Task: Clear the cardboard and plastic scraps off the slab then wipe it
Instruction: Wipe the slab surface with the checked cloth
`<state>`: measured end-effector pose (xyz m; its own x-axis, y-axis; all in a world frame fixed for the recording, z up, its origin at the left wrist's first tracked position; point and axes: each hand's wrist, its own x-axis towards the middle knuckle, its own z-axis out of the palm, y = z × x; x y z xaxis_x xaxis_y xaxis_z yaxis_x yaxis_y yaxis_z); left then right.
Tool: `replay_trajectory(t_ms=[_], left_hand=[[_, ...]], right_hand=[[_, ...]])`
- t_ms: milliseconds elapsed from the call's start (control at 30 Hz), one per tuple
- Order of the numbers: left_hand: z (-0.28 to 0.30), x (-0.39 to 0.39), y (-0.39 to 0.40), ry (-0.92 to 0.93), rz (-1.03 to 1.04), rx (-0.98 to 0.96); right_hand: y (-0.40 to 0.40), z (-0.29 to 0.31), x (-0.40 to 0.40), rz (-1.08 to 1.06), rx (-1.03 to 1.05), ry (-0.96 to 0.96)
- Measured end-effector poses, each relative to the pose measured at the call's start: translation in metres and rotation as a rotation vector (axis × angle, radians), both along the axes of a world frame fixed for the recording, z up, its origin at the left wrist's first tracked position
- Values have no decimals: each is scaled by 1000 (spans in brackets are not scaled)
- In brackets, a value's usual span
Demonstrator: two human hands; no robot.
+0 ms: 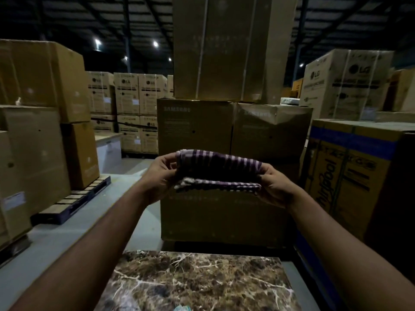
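Note:
A folded purple cloth with pale stripes (217, 170) is held up in the air between both hands, well above and beyond the slab. My left hand (158, 178) grips its left end and my right hand (275, 186) grips its right end. The brown marble slab with white veins (197, 281) lies below at the bottom of the view. A small pale plastic scrap (183, 308) shows at the slab's near edge, cut off by the frame. No cardboard scraps are visible on the part of the slab in view.
Stacked cardboard appliance boxes (224, 131) stand right behind the slab. More boxes (33, 153) on a pallet line the left, and a printed carton (350, 173) sits close on the right. A grey floor aisle (67, 243) runs along the left.

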<state>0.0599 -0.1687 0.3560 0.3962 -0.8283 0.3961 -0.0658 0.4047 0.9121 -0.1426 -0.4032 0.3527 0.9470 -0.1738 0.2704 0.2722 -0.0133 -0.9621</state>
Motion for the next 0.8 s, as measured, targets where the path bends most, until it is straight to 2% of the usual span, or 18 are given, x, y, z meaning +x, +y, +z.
replay_trajectory(t_ms=[67, 300, 467, 633, 700, 800], left_hand=[[2, 1, 6, -35, -73, -22], [-14, 4, 15, -171, -117, 15], [-33, -9, 9, -108, -36, 30], [-57, -23, -5, -234, 192, 131], [-72, -25, -8, -174, 205, 148], [-96, -27, -14, 11, 259, 150]], right_hand=[[-2, 2, -4, 47, -8, -22], [-9, -7, -17, 183, -54, 2], [0, -22, -24, -86, -22, 89], [4, -46, -21, -186, -120, 116], [3, -59, -21, -234, -188, 66], [-1, -78, -26, -272, -234, 76]])
